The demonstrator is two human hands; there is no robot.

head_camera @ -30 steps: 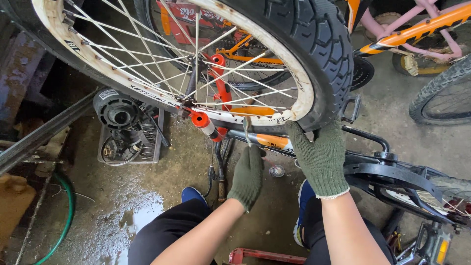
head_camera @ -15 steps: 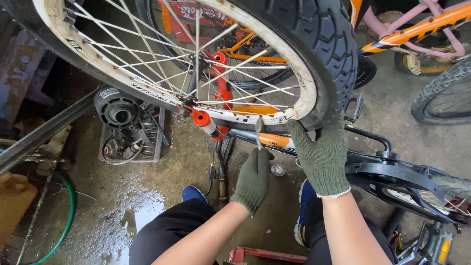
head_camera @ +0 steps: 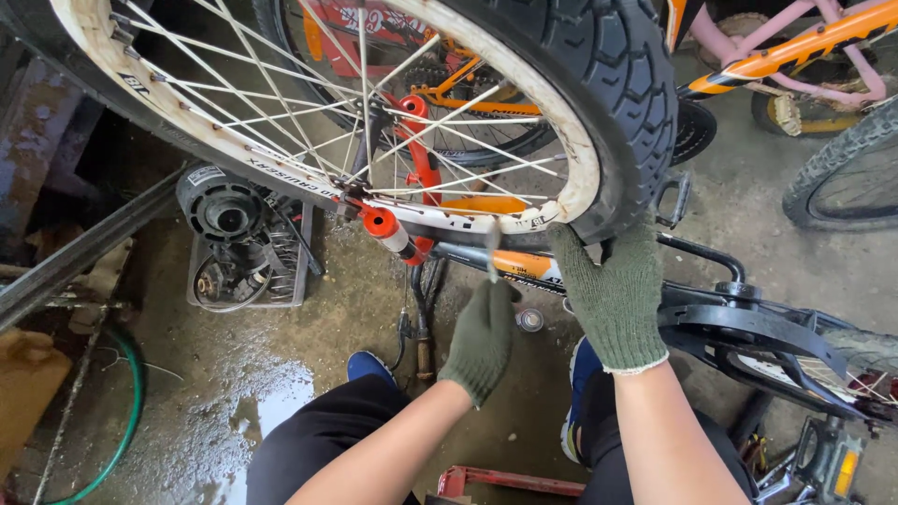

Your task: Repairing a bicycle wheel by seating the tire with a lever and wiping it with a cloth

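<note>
wheel (head_camera: 599,112) cut off at top, tool (head_camera: 492,254) blurred

Your left hand (head_camera: 482,339) and right hand (head_camera: 613,297) wear knitted olive cloth gloves, matt and nubbly. The tyre (head_camera: 608,84) at upper right is matt black rubber with a chunky tread, on a scuffed, grimy white-painted rim (head_camera: 168,117) with thin, shiny metal spokes (head_camera: 309,103). The concrete floor (head_camera: 281,374) at lower left is rough, glossy where wet.

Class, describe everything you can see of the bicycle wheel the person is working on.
The bicycle wheel has a dirty white metal rim, thin silver spokes and a knobby black rubber tyre. It fills the top of the view. The gloved right hand presses on the tyre at its lower edge; the gloved left hand pokes a thin tool at the rim.
</note>
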